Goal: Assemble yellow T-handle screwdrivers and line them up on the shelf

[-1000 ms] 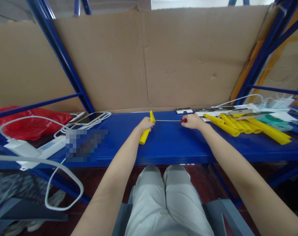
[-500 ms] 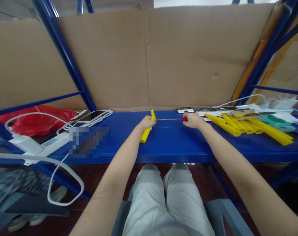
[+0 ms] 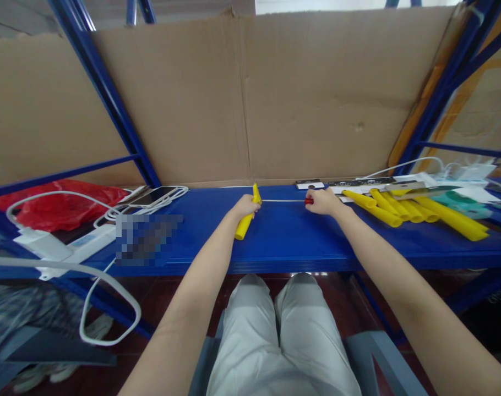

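My left hand (image 3: 245, 205) is closed round a yellow tube-like roll (image 3: 244, 226), tilted over the blue shelf, with a narrow yellow end sticking up above the fingers. To its right, my right hand (image 3: 320, 201) grips a small red object (image 3: 309, 201), mostly covered by the fingers, so its kind is unclear. A thin pale straight strand (image 3: 282, 201) spans the gap between the yellow roll and the red object. I cannot tell whether it is tape, cord or a rod. Several more yellow rolls (image 3: 386, 217) lie to the right of my right hand.
A knife-like blade (image 3: 430, 192) lies over the yellow rolls on the blue shelf (image 3: 283, 236). Flat black-and-white packs (image 3: 360, 185) sit behind. At left are a red plastic bag (image 3: 69, 206), a phone (image 3: 157, 194), cables and a white power strip (image 3: 89, 245). Cardboard (image 3: 316, 99) stands at the back.
Both hands keep nearly the same place and hold. The strand looks paler and slightly thicker now. The whole view has shifted slightly.
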Motion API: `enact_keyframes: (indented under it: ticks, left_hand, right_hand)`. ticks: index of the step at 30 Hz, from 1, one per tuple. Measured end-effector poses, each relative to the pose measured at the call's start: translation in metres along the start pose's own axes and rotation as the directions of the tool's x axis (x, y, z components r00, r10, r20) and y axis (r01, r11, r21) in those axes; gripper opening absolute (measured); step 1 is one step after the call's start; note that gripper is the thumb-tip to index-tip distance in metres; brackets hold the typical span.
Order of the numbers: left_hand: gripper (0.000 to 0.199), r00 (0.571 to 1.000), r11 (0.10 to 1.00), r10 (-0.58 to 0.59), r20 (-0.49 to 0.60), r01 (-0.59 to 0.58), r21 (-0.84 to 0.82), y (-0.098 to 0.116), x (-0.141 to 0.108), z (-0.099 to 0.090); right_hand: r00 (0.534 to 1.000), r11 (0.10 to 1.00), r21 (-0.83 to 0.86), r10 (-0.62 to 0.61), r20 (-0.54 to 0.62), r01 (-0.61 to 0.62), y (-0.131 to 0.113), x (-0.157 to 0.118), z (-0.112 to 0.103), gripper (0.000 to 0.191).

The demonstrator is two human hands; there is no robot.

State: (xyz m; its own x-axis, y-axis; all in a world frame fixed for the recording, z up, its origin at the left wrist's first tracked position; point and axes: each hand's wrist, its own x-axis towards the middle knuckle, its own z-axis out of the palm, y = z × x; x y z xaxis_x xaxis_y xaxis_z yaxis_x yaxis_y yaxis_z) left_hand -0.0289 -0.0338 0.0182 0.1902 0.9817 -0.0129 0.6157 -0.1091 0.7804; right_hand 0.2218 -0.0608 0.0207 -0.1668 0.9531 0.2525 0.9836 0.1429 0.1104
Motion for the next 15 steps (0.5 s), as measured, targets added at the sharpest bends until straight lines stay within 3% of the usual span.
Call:
enact_keyframes:
  ticks: [6,15]
  left_hand:
    - [0.015,1.000,1.000,0.011,0.003,-0.011,-0.008,-0.0012,0.0009,0.0001]
    - [0.013,1.000,1.000,0.003,0.003,-0.003,-0.009,-0.0001,-0.0002,-0.0001]
  right_hand:
    - [1.000,1.000,-0.011,0.004,0.026,-0.004,0.0014,0.0014,0.0008,0.019]
    - [0.999,0.999,-0.013,0.046,0.005,-0.046,0.0007,0.0017,0.0011,0.029]
